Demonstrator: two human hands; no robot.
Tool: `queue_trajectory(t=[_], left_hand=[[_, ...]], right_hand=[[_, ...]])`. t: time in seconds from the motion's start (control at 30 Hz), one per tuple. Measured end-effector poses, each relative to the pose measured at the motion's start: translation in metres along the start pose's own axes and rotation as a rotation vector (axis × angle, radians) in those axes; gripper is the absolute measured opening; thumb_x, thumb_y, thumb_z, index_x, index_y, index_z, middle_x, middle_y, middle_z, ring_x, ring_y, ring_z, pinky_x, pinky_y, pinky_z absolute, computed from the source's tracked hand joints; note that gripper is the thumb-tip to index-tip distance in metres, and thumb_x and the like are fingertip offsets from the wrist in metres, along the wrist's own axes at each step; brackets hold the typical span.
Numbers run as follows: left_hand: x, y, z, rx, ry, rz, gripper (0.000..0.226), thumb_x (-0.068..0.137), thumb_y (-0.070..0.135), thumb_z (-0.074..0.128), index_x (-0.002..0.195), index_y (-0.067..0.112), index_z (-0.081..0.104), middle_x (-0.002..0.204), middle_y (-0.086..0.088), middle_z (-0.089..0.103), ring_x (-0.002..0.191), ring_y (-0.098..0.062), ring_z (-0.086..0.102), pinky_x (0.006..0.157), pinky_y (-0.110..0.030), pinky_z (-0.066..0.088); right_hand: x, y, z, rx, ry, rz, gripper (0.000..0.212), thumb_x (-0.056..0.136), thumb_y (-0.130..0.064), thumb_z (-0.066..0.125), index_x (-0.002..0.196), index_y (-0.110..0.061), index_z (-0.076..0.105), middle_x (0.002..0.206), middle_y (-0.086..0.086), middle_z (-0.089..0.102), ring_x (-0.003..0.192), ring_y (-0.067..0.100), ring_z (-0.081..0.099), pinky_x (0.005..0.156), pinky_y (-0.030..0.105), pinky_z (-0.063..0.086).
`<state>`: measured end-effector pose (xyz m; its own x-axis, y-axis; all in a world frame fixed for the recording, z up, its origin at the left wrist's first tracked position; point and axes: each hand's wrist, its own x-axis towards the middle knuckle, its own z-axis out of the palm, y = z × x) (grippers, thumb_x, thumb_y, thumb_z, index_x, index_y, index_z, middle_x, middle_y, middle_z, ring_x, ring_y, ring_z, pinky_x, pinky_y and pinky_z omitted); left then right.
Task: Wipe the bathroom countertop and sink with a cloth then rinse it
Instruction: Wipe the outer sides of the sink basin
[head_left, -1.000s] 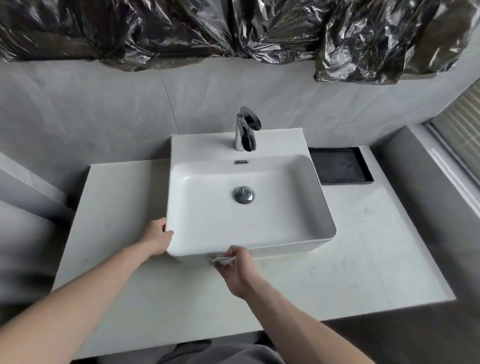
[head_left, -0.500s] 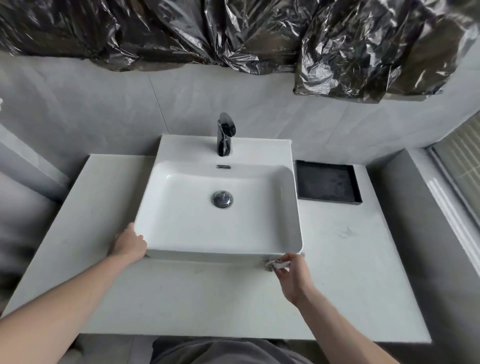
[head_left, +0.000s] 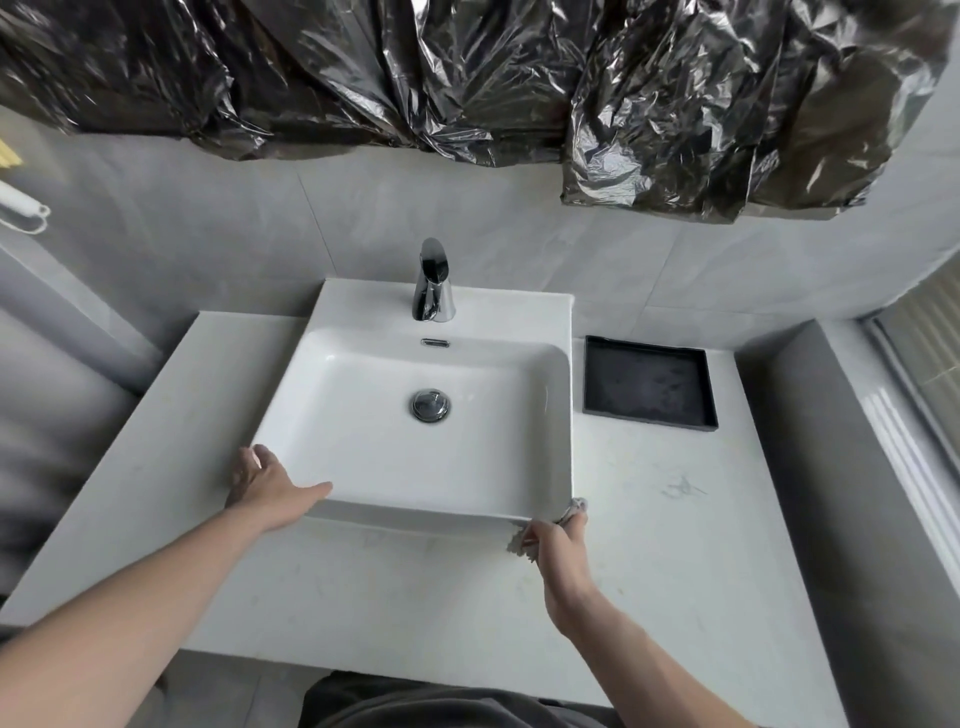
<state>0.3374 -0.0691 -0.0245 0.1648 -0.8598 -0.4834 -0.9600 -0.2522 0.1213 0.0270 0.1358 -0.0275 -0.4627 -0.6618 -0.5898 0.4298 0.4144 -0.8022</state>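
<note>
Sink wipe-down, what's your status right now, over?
Left hand braces the sink front-left corner. Right hand presses cloth at its front-right corner. Black tray sits beyond, clear.

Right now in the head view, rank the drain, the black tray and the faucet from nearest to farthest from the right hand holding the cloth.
From the right hand, gripping the cloth at the sink's front right corner:
1. Drain, in the basin, up and left.
2. Black tray, on the countertop right of the sink; close to the drain's distance, hard to call.
3. Faucet, at the back.
</note>
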Motion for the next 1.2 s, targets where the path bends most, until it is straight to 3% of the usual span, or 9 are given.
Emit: queue_trajectory(t=[0.13,0.33,0.43,0.57,0.67,0.9,0.97,1.07,1.2], left_hand=[[0.001,0.003,-0.019,0.099,-0.048,0.011,0.15,0.064,0.082,0.071,0.157,0.004,-0.017,0.167,-0.013,-0.002,0.155,-0.029,0.01,0.119,-0.042,0.029],[0.016,0.011,-0.041,0.256,-0.098,-0.012,0.17,0.04,0.09,0.075,0.157,-0.003,-0.006,0.156,-0.019,0.018,0.146,-0.032,0.031,0.113,-0.038,0.039],[0.018,0.019,-0.045,0.314,-0.104,-0.018,0.172,0.037,0.09,0.076,0.156,-0.003,-0.008,0.152,-0.018,0.021,0.141,-0.032,0.038,0.109,-0.035,0.042],[0.02,0.029,-0.048,0.378,-0.117,-0.012,0.174,0.036,0.091,0.075,0.153,-0.007,-0.009,0.148,-0.018,0.026,0.137,-0.03,0.041,0.104,-0.032,0.044],[0.028,0.032,-0.049,0.411,-0.137,-0.013,0.186,0.024,0.095,0.068,0.151,-0.01,-0.019,0.152,-0.021,0.024,0.14,-0.031,0.038,0.109,-0.033,0.041],[0.039,0.028,-0.049,0.461,-0.168,0.029,0.201,0.002,0.104,0.053,0.147,-0.007,-0.031,0.157,-0.023,0.017,0.143,-0.032,0.035,0.11,-0.036,0.041],[0.037,0.029,-0.05,0.451,-0.165,0.031,0.194,0.014,0.099,0.063,0.148,-0.004,-0.031,0.158,-0.022,0.016,0.142,-0.032,0.037,0.11,-0.036,0.041],[0.034,0.032,-0.053,0.453,-0.165,0.025,0.19,0.018,0.094,0.068,0.15,0.002,-0.033,0.157,-0.018,0.018,0.138,-0.032,0.042,0.106,-0.037,0.045],[0.034,0.039,-0.058,0.486,-0.187,0.036,0.188,0.02,0.091,0.07,0.148,0.005,-0.038,0.155,-0.015,0.02,0.131,-0.029,0.048,0.098,-0.034,0.049]], right_hand=[[0.014,-0.017,-0.011,-0.085,-0.024,-0.033,0.033,0.075,-0.011,0.051,0.106,-0.02,0.047,0.099,0.011,0.054,0.078,0.026,0.046,0.07,0.034,0.043],[0.048,-0.05,-0.02,-0.27,-0.087,-0.105,0.029,0.091,-0.008,0.046,0.109,-0.027,0.059,0.118,0.006,0.064,0.108,0.023,0.059,0.085,0.033,0.044],[0.08,-0.066,-0.017,-0.348,-0.099,-0.145,0.031,0.09,-0.009,0.048,0.11,-0.031,0.055,0.121,0.002,0.062,0.118,0.025,0.057,0.098,0.036,0.045],[0.134,-0.088,-0.004,-0.496,-0.11,-0.213,0.058,0.083,-0.019,0.048,0.141,-0.024,0.042,0.148,-0.005,0.046,0.136,0.019,0.044,0.123,0.045,0.031],[0.164,-0.115,0.01,-0.589,-0.12,-0.254,0.057,0.083,-0.015,0.043,0.14,-0.014,0.034,0.14,-0.007,0.03,0.125,0.013,0.037,0.115,0.03,0.027],[0.242,-0.156,0.028,-0.838,-0.078,-0.397,0.082,0.085,-0.017,0.041,0.159,0.0,0.012,0.166,0.022,0.014,0.152,0.032,0.026,0.109,0.02,0.024],[0.263,-0.155,0.036,-1.038,-0.025,-0.426,0.086,0.09,-0.012,0.046,0.163,0.001,0.002,0.17,0.026,-0.005,0.158,0.036,0.002,0.125,0.031,0.009],[0.268,-0.158,0.059,-1.424,0.083,-0.486,0.088,0.093,-0.027,0.046,0.163,-0.002,0.001,0.171,0.024,-0.011,0.156,0.048,-0.01,0.127,0.057,-0.004],[0.265,-0.157,0.086,-1.575,-0.032,-0.58,0.081,0.098,-0.035,0.036,0.165,-0.009,-0.001,0.173,0.015,-0.014,0.157,0.045,-0.015,0.125,0.06,-0.012]])
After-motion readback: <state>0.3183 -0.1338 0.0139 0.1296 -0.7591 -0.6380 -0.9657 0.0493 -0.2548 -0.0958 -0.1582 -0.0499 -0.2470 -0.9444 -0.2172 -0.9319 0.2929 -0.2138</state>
